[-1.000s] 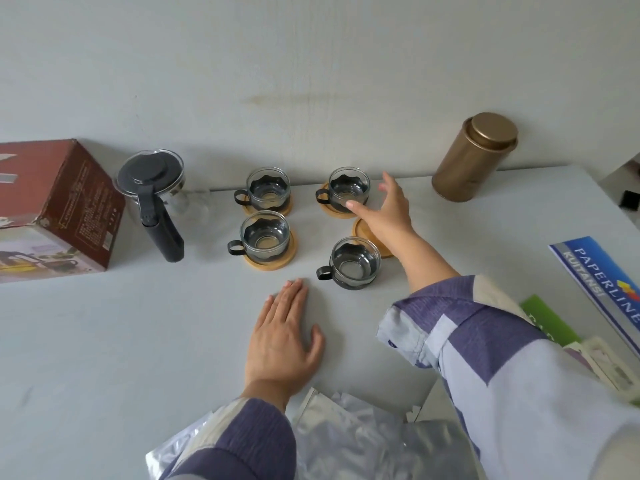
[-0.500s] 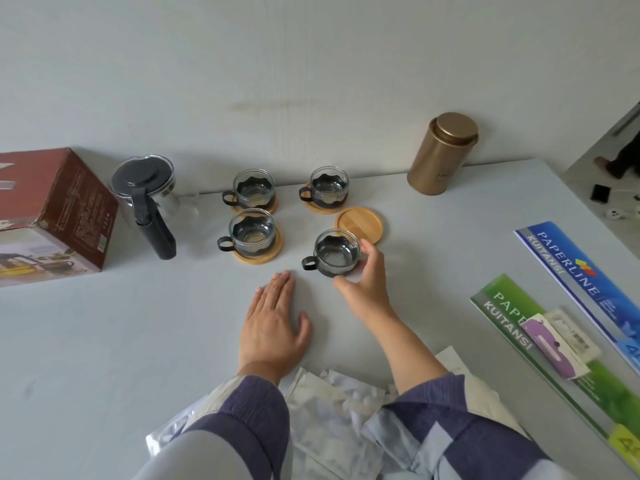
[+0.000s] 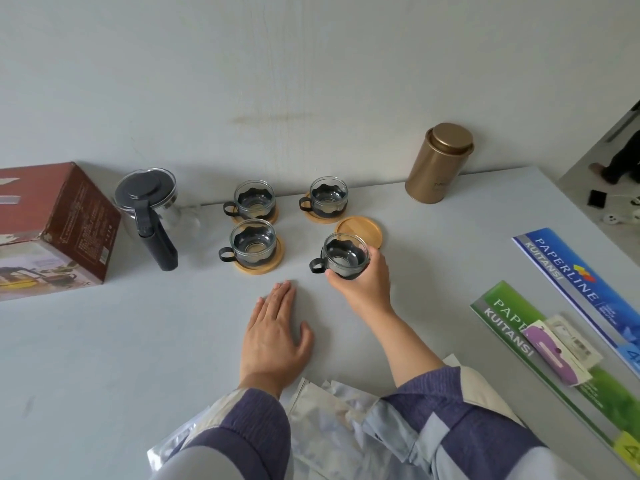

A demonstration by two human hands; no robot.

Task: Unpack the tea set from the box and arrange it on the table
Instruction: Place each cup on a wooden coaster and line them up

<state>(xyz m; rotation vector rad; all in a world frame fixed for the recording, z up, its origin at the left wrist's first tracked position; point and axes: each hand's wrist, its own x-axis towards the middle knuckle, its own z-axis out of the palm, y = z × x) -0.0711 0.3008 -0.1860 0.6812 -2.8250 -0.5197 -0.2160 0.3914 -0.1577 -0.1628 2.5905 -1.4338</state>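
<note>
My right hand [image 3: 363,285] grips a glass cup with a black holder [image 3: 343,255], which overlaps the near edge of a bare bamboo coaster [image 3: 360,230]. Three more glass cups sit on bamboo coasters: back left [image 3: 254,199], back right [image 3: 328,196] and front left [image 3: 253,241]. A glass teapot with a black lid and handle [image 3: 148,206] stands to their left. The red tea-set box [image 3: 52,226] lies at the far left. My left hand [image 3: 273,336] rests flat on the table [image 3: 104,341], fingers straight.
A gold tin canister [image 3: 438,164] stands at the back right by the wall. Blue [image 3: 575,278] and green [image 3: 554,362] receipt books with a small purple packet [image 3: 557,351] lie at the right edge. Silver plastic wrapping [image 3: 329,427] lies near me under my sleeves.
My right hand drew back from the bare coaster, took hold of the front right cup and has lifted it slightly towards that coaster. My left hand stayed flat.
</note>
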